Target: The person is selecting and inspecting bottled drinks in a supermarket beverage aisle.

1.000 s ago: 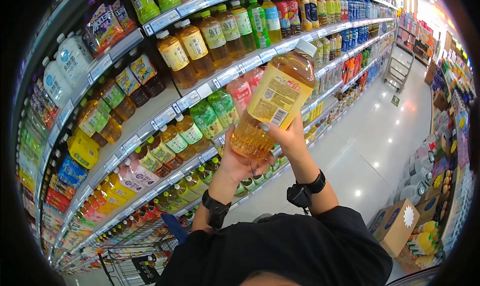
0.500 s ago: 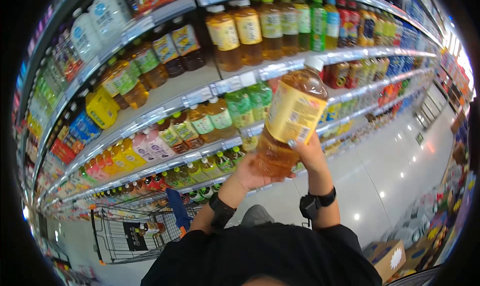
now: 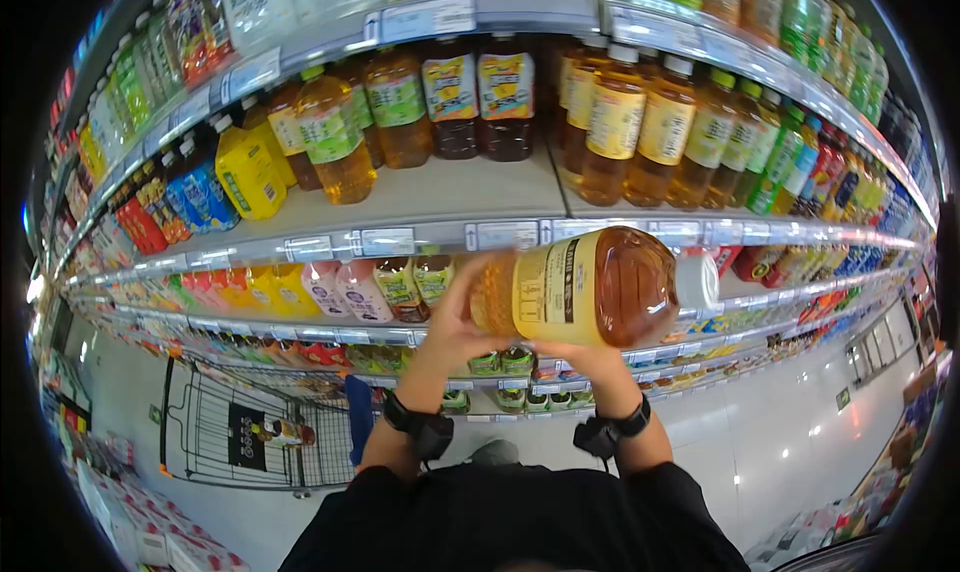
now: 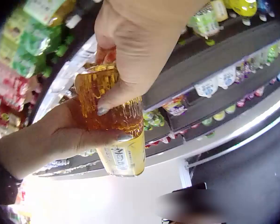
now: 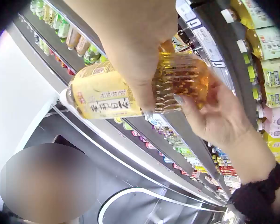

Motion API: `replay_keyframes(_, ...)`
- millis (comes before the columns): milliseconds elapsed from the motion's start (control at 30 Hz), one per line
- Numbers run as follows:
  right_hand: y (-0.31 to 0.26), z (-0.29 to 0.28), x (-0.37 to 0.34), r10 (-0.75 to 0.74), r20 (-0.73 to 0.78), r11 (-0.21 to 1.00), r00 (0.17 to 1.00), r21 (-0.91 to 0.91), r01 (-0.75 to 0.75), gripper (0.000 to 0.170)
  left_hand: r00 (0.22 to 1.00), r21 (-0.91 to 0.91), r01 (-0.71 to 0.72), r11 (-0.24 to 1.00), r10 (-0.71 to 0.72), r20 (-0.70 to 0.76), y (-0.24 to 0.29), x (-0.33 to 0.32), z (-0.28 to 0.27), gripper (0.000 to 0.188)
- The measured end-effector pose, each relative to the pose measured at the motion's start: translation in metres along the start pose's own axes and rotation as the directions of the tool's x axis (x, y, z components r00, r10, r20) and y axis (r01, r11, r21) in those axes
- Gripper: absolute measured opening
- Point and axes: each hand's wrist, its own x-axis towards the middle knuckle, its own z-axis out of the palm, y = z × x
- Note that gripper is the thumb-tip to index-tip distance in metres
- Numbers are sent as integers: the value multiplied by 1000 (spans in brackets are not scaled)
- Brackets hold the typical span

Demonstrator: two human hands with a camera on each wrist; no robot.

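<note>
A large bottle of amber drink (image 3: 635, 284) with a yellow label and white cap (image 3: 697, 282) lies nearly level between both hands, cap end to the right. My left hand (image 3: 452, 320) grips its ribbed base, thumb curled over the side in the left wrist view. The right hand (image 3: 590, 360) holds the bottle from below, near the label's lower edge. In the right wrist view, its thumb wraps the bottle beside the yellow label (image 5: 107, 93). Dark bands circle both wrists.
Shelves (image 3: 460, 184) of bottled drinks run across in front, with similar yellow-labelled bottles (image 3: 612, 122) on the upper right shelf. A black wire shopping cart (image 3: 190, 452) stands at lower left, with a small bottle (image 3: 287, 433) inside. A tiled aisle floor (image 3: 740, 442) extends to the right.
The bottle has turned from upright and tilted to nearly level, its cap swinging down to the right. The head view has swung left, bringing the cart fully into sight.
</note>
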Motion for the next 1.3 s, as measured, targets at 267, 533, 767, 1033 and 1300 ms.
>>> replay_keyframes(267, -36, 54, 166, -60, 127, 711, 990, 702, -47, 67, 953, 886, -49, 462, 286, -96, 66, 67, -84, 81)
replay_keyframes(533, -29, 104, 200, -35, 69, 902, 997, 431, 2, 84, 961, 906, 78, 416, 211, -179, 23, 84, -141, 72)
replay_keyframes(767, -43, 103, 217, 60, 154, 937, 986, 332, -109, 72, 956, 961, 86, 263, 251, -154, 15, 85, -144, 81)
replay_keyframes(1033, -38, 115, 214, 64, 110, 963, 992, 255, -90, 69, 939, 956, 109, 272, 289, -189, 16, 84, -138, 85)
replay_keyframes(1300, -48, 119, 180, -55, 31, 980, 998, 195, 48, 84, 862, 907, -28, 421, 469, -191, 0, 71, -146, 76)
